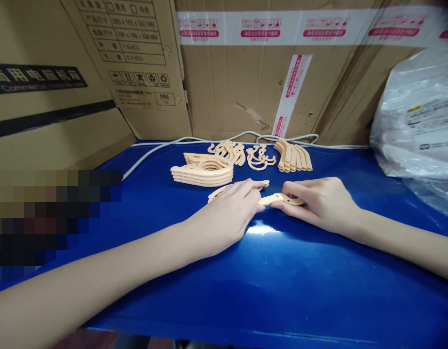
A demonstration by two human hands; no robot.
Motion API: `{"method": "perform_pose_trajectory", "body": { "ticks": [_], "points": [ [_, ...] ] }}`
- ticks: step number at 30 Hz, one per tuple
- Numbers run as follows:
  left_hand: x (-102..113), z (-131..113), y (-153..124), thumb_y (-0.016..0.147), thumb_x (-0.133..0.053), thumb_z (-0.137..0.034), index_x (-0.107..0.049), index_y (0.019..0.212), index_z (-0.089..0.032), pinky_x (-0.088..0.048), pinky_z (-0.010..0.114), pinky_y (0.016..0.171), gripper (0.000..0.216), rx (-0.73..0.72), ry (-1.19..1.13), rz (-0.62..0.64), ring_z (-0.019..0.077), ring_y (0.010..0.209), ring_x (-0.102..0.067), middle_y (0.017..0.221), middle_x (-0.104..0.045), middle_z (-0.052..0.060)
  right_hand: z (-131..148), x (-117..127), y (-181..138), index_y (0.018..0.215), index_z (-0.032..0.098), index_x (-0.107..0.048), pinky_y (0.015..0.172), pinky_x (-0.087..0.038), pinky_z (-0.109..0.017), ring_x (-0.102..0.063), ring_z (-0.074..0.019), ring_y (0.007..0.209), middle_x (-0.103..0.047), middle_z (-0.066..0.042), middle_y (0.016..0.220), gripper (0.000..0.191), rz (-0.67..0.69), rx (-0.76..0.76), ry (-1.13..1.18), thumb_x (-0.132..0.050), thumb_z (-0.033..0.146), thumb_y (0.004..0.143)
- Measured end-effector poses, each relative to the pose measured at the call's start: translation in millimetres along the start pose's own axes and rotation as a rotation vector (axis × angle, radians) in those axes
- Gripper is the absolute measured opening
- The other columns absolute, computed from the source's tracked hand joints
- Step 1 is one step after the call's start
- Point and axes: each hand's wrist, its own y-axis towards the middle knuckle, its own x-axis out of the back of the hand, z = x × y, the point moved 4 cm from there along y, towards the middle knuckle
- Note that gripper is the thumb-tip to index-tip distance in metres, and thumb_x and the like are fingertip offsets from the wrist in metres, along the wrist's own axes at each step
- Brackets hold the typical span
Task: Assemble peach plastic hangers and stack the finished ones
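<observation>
Currently, the right hand (318,201) pinches a curved plastic piece (280,198). The left hand (227,213) touches its opposite end, grasp indeterminate. Stacked pieces (204,173) lie just beyond the grip.

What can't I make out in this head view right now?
Head view:
- Curved piece: both ends covered by left hand and right hand.
- Second piece: mostly under the left hand.
- Left of blue table: pixelated block hides everything.
- Plastic bag: cut by right edge, label blurred.
- Hook pile: too small to count.

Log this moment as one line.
left hand: fingertips on peach piece | right hand: pinching same piece | behind: stacked peach parts
</observation>
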Motion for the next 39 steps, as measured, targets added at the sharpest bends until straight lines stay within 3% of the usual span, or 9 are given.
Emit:
{"method": "perform_pose_trajectory", "body": {
  "ticks": [25, 39],
  "points": [
    [-0.2, 0.4, 0.3, 0.101, -0.036, -0.017, -0.052, 0.128, -0.01, -0.037, 0.041, 0.111, 0.033, -0.01, -0.045, 0.041, 0.0238, 0.131, -0.044, 0.143, -0.048, 0.012, 6.6, 1.1, -1.5, 0.056, 0.019, -0.043, 0.043, -0.022, -0.024, -0.04, -0.0069, 0.038, -0.045, 0.005, 0.045, 0.05, -0.087, 0.094, -0.012, -0.042, 0.048, 0.096],
    [-0.7, 1.9, 0.5, 0.102, -0.034, -0.021, -0.051, 0.127, -0.012, -0.039, 0.041, 0.109, 0.031, -0.011, -0.029, 0.016, 0.0231, 0.129, -0.047, 0.137, -0.051, 0.013, 4.6, -2.2, -2.1, 0.052, 0.019, -0.04, 0.044, -0.02, -0.025, -0.037, -0.0065, 0.039, -0.042, 0.005, 0.045, 0.051, -0.057, 0.066, 0.006, -0.047, 0.048, 0.094]
  ]
}}
